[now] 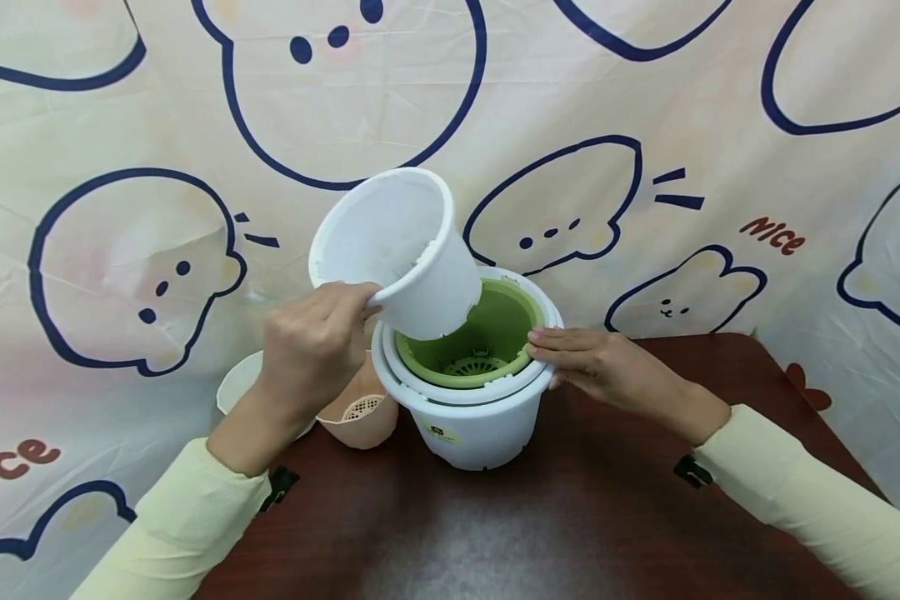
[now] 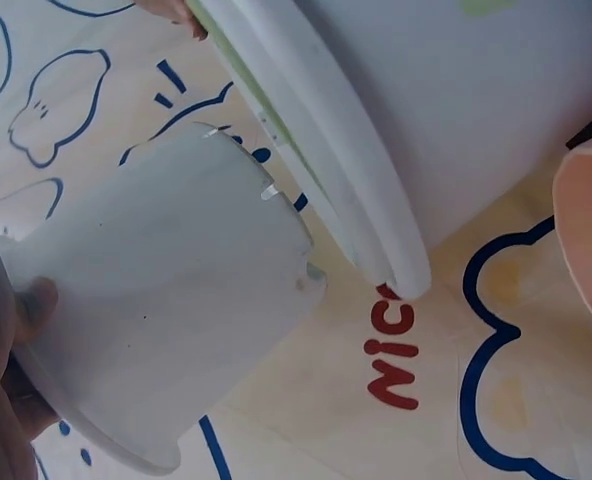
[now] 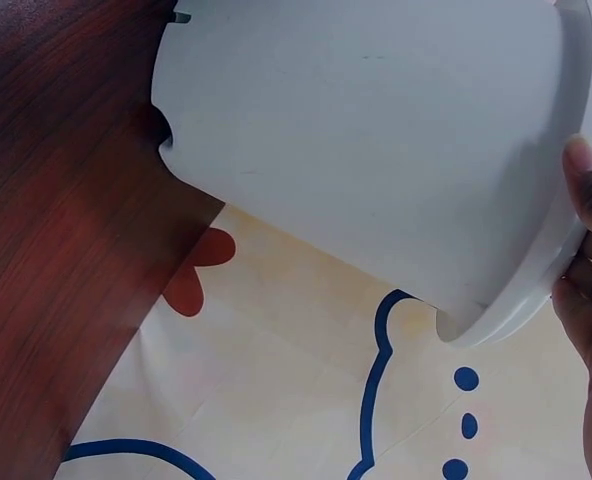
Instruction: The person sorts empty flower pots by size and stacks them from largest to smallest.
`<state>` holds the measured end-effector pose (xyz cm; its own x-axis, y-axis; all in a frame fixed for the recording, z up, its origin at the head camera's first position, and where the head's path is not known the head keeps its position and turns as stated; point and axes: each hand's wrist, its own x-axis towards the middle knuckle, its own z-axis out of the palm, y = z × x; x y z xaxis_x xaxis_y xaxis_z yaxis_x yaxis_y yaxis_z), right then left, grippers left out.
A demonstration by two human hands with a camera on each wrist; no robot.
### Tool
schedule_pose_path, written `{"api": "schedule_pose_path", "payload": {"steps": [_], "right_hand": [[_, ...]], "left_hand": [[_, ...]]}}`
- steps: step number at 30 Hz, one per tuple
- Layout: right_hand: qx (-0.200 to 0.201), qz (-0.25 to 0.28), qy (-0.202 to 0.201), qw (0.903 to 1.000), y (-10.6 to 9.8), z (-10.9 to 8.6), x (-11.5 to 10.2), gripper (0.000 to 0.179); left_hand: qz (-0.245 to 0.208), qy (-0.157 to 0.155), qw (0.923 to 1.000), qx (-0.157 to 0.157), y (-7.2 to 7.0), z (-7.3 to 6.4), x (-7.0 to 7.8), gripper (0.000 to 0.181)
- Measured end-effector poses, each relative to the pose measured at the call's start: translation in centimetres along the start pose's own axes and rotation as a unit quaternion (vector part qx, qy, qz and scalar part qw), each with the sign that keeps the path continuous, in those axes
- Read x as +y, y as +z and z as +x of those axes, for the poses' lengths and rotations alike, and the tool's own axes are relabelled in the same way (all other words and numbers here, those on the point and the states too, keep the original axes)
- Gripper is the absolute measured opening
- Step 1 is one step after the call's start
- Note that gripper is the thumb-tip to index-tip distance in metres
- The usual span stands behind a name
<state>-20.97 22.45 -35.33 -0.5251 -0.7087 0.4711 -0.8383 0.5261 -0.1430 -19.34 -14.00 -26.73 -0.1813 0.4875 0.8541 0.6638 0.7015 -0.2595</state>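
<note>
My left hand [image 1: 315,337] grips a white plastic flowerpot [image 1: 442,283] by its rim. This pot is tilted, its mouth toward the upper left and its notched base over the pot stack. In the left wrist view, fingers curl round the flowerpot's [image 2: 166,290] rim. Below it stands a large white flowerpot [image 1: 480,433] with another white pot [image 1: 412,379] and a green pot [image 1: 506,325] nested inside; slots show in the green bottom. My right hand [image 1: 607,358] holds the stack's rim at the right, fingers over the top. The right wrist view shows the thumb against the large flowerpot's [image 3: 356,150] rim.
Left of the stack lies a peach pot [image 1: 371,429] with a perforated bottom. Farther left is a whitish pot [image 1: 236,383], partly behind my left forearm. The dark red-brown wooden table [image 1: 607,517] meets a cartoon-printed cloth [image 1: 540,92] at the back.
</note>
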Motion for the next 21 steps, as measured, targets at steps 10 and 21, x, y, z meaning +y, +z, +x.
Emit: {"api": "schedule_pose_path", "payload": {"steps": [10,21], "right_hand": [[0.003,0.003,0.005,1.0,0.0,0.0,0.0,0.056],[0.015,0.015,0.002,0.9998,0.1,-0.1,-0.1,0.055]], "left_hand": [[-0.017,0.02,0.9996,-0.004,1.3,-0.1,0.7,0.008],[-0.042,0.023,0.9985,-0.026,2.6,-0.6,1.5,0.014]]}}
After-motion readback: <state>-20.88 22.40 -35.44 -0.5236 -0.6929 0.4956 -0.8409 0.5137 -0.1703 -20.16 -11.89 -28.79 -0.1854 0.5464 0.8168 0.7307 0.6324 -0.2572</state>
